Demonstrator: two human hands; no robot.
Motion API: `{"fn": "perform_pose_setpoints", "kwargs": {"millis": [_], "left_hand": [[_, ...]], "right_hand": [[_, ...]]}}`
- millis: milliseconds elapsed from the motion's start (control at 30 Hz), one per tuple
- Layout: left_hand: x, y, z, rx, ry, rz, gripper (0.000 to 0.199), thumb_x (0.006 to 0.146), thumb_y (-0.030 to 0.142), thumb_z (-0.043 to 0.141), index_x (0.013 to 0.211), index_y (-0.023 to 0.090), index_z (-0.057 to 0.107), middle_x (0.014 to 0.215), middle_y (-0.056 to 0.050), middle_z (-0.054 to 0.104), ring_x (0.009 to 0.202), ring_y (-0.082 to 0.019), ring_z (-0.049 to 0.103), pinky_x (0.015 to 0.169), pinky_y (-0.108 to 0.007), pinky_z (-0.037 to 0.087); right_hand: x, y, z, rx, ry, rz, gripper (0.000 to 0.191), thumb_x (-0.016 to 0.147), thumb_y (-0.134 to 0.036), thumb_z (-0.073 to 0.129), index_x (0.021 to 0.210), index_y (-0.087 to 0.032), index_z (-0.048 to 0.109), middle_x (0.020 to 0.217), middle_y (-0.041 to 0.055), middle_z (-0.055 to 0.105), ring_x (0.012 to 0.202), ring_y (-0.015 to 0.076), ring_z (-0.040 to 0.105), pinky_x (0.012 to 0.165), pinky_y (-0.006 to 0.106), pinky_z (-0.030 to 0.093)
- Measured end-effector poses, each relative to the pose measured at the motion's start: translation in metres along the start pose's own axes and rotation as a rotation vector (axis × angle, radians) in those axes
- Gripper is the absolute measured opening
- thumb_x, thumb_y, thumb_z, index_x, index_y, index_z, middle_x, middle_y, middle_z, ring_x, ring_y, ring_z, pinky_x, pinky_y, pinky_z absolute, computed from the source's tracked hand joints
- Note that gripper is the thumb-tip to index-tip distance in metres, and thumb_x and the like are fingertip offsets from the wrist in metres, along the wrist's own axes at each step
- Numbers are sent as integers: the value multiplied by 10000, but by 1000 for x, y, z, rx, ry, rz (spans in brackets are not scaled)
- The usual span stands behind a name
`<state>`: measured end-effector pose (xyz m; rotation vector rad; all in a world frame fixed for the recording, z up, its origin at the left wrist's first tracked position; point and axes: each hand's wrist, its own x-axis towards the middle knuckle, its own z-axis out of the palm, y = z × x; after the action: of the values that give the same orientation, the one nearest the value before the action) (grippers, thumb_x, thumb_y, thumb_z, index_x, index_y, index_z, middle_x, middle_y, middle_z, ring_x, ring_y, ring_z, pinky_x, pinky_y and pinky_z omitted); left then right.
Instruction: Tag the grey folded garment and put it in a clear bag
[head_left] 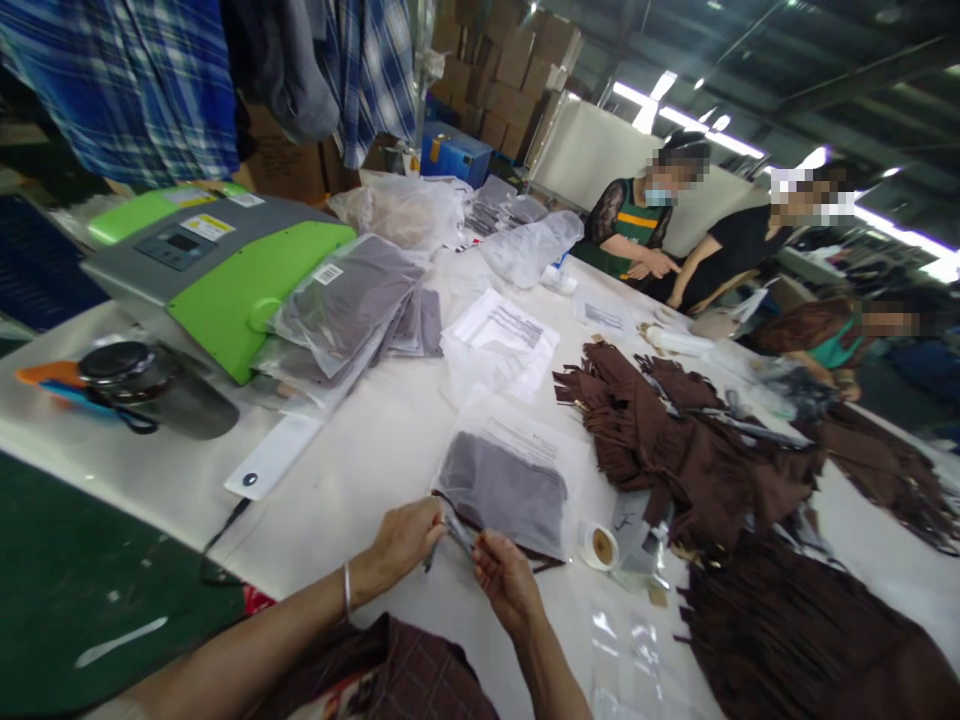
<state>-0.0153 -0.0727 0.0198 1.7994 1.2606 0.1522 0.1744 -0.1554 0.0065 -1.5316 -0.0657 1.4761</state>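
Observation:
My left hand (pixel 405 543) is closed around one end of a small clear plastic packet (pixel 459 533) near the table's front edge. At the packet's other end, my right hand (pixel 506 575) pinches with its fingertips. A dark cord shows by the packet and runs under both hands. Just beyond them lies a translucent bag (pixel 502 485) with a folded dark item inside and printed text on its upper part. To the right of that bag, a roll of tape or labels (pixel 598 546) rests on the table.
Brown fringed garments (pixel 675 450) cover the right side. At left are a green and grey machine (pixel 225 270), bagged items (pixel 352 300), a dark bottle (pixel 161 388) and a white device (pixel 274 455). Three people are across the table (pixel 337 480).

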Motion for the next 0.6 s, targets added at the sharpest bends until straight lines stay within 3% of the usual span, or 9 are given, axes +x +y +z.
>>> {"fn": "perform_pose_setpoints", "kwargs": {"millis": [100, 200, 333, 400, 467, 533, 600], "left_hand": [[17, 3, -18, 155, 126, 42, 228, 859, 207, 510, 1082, 183, 552, 1158, -114, 578, 1170, -307, 500, 1053, -489, 364], [38, 6, -20, 241, 169, 77, 462, 799, 173, 568, 1252, 149, 481, 1319, -162, 508, 1260, -342, 436, 1066, -504, 346], [54, 1, -11, 396, 188, 141, 753, 758, 163, 636, 1438, 124, 312, 1470, -194, 409, 1338, -330, 406, 1079, -448, 366], [56, -1, -6, 511, 228, 229, 847, 754, 169, 673, 1484, 167, 243, 1537, -184, 328, 1408, -341, 317, 1134, -477, 299], [56, 3, 2, 596, 226, 404, 929, 749, 177, 713, 1511, 244, 185, 1587, -140, 245, 1461, -347, 201, 1178, -523, 198], [58, 14, 14, 630, 132, 613, 974, 760, 186, 727, 1523, 296, 131, 1605, -97, 214, 1472, -336, 168, 1189, -537, 155], [64, 32, 30, 610, 20, 768, 865, 828, 182, 676, 1517, 289, 164, 1582, -85, 277, 1451, -315, 233, 1179, -512, 190]], "right_hand": [[-12, 6, -30, -107, 121, -56, 449, 470, -458, 895, 730, -169, 671, 682, 21, 693, 553, 159, 618, 465, 239, 428], [-20, 4, -74, -184, 380, -187, 442, 384, -423, 899, 645, -200, 620, 549, -33, 602, 517, 151, 556, 456, 248, 388], [-9, -11, -118, -178, 627, -301, 537, 362, -431, 886, 785, -217, 633, 782, 5, 691, 757, 208, 624, 646, 293, 479], [7, -17, -124, -139, 641, -295, 604, 367, -458, 879, 857, -201, 637, 837, 28, 707, 803, 237, 644, 648, 311, 491], [24, -19, -123, -79, 611, -275, 671, 381, -484, 868, 934, -188, 629, 828, 30, 716, 764, 245, 662, 597, 315, 499], [38, -19, -118, -12, 589, -258, 705, 398, -488, 859, 986, -194, 605, 718, -10, 696, 631, 210, 644, 517, 293, 475], [46, -17, -115, 46, 579, -251, 668, 412, -475, 851, 967, -205, 596, 553, -74, 610, 492, 154, 562, 453, 254, 421]]}}
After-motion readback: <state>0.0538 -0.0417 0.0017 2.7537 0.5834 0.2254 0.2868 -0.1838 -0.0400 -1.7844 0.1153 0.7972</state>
